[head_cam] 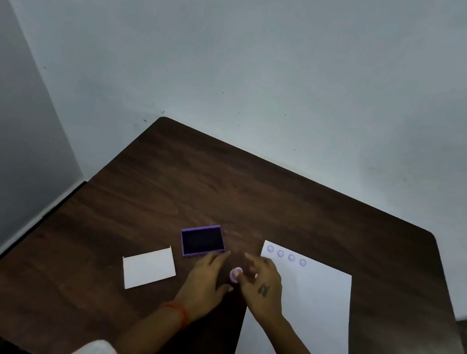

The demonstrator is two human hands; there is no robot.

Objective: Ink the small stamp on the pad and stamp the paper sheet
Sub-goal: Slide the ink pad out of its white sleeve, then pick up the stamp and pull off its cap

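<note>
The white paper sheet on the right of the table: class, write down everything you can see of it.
The white rectangular paper sheet lies flat on the dark brown wooden table, right of the open purple ink pad. It looks thin, plain and uncreased. A row of four small round purple stamp marks runs from its far left corner along the far edge; the rest is blank. The person's right hand and forearm cross above its left side and hide part of it; contact cannot be told.
</note>
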